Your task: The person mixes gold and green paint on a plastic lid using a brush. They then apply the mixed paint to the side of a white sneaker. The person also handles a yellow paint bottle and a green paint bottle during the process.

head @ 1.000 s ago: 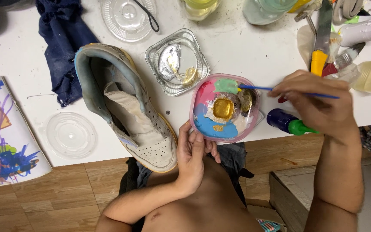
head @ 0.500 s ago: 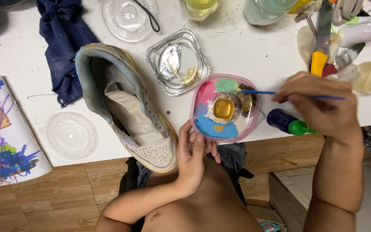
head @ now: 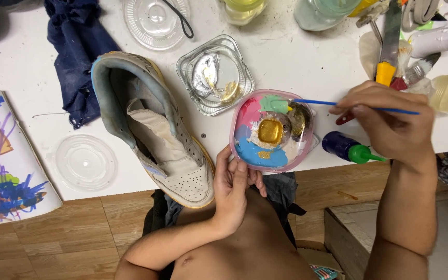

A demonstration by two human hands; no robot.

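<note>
While brush (head: pixel 338 105) dips, right hand (head: pixel 387 124) over palette (head: pixel 245 124).

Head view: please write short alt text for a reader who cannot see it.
The right hand dips a blue paintbrush into a pink paint dish steadied by the left hand, beside a worn white sneaker on a white table.

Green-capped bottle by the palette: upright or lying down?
Lying down. The bottle rests on its side on the table, its green nozzle pointing toward the right hand.
</note>
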